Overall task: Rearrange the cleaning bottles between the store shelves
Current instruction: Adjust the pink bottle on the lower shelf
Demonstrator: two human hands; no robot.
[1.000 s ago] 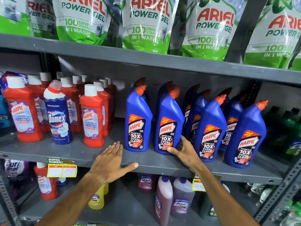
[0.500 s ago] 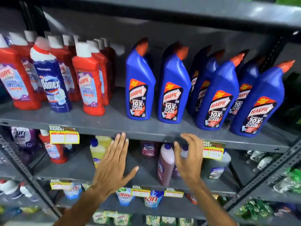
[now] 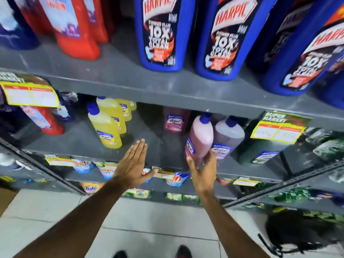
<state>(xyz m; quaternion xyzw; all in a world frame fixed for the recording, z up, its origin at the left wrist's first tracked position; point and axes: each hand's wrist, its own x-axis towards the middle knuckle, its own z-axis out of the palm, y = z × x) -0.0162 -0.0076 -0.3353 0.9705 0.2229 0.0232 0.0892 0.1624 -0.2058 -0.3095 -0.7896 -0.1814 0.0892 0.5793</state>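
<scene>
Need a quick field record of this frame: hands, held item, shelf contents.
right hand: fingers wrapped round the base of the pink bottle, which is tilted
left hand: open, flat, touching nothing
pink bottle neighbour: grey-lilac bottle, blue cap, right beside it
same shelf, left: yellow bottles in a row
shelf above: blue Harpic bottles, red bottles
shelf edge: yellow price tags
task state: pink bottle gripped, still at its shelf

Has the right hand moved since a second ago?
Yes. The right hand dropped from the blue bottles' shelf to the shelf below, now gripping a pink bottle.
</scene>
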